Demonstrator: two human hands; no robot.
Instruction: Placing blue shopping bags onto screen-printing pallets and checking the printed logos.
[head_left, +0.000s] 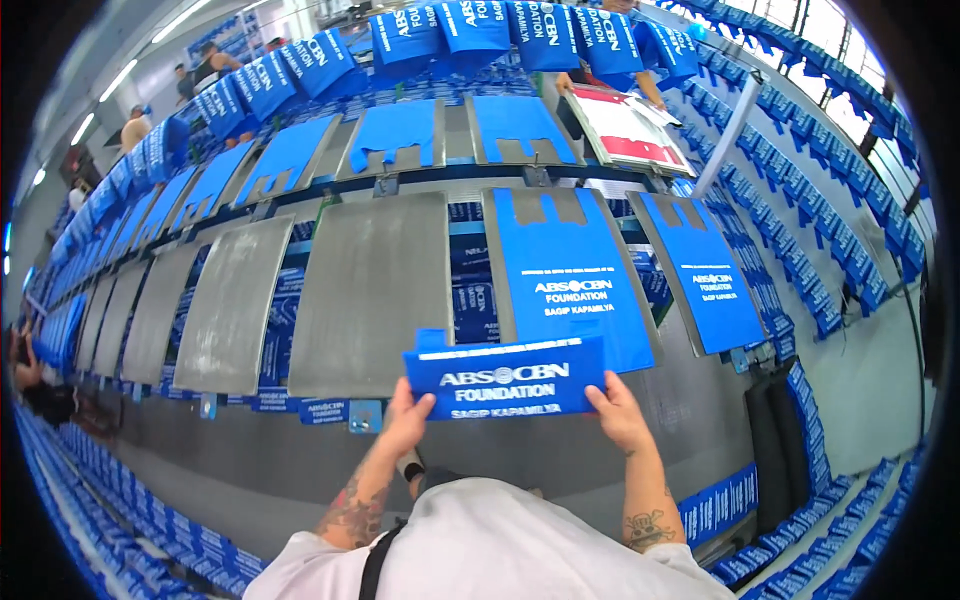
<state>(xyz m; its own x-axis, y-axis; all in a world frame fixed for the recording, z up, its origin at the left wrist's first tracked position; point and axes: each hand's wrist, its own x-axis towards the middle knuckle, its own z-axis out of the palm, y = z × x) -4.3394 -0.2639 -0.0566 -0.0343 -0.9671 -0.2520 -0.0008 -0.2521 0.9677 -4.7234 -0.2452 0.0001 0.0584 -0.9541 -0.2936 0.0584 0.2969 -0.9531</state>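
Between both my hands is a blue bag with white print, held out flat by its two sides in front of my body. My left hand pinches its left edge, thumb on top. At the opposite edge, my right hand grips it likewise. Just beyond it, another blue printed bag with cut-out handles lies on a flat board. To its left is a bare grey board. Farther right, one more printed blue bag lies on its board.
Boards stand in two long rows, the far row carrying plain blue bags. Across the table, a person's hands hold a white-framed screen with red on it. Printed bags hang overhead and along the sides. A slanted pale post rises at right.
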